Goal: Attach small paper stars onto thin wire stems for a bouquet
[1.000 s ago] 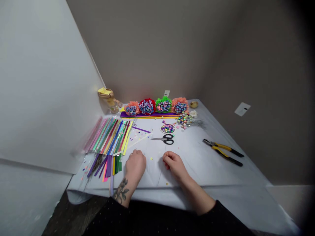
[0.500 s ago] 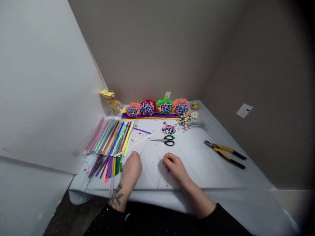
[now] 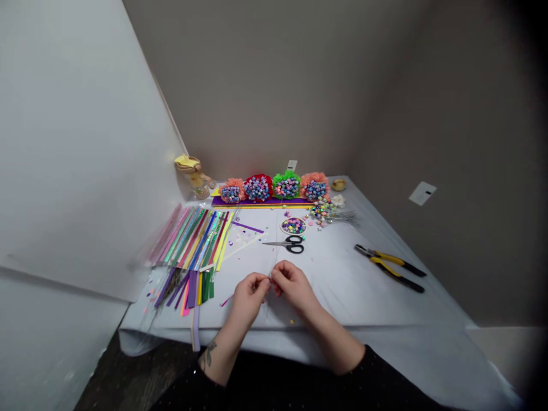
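Note:
My left hand [image 3: 249,295] and my right hand [image 3: 293,285] meet over the front of the white-covered table, fingertips pinched close together. What they pinch is too small and too hidden to name. A short pink-purple strip [image 3: 226,301] shows just left of my left hand; whether it is held or lying there I cannot tell. Beyond my hands, scissors with black handles [image 3: 291,244] lie with the blades pointing left. Behind them sits a small round dish [image 3: 281,229] filled with colourful paper stars.
Rows of coloured paper strips [image 3: 192,237] cover the left side. Yellow-black pliers [image 3: 391,267] lie at the right. Several star-filled crepe-paper flowers [image 3: 258,188] line the back, beside wire-stemmed stars [image 3: 324,211]. A jar-like figure [image 3: 194,177] stands at the back left.
My left hand has moved right and its fingertips have come up against those of my right hand. My right hand has shifted slightly left. The pink-purple strip has come into sight.

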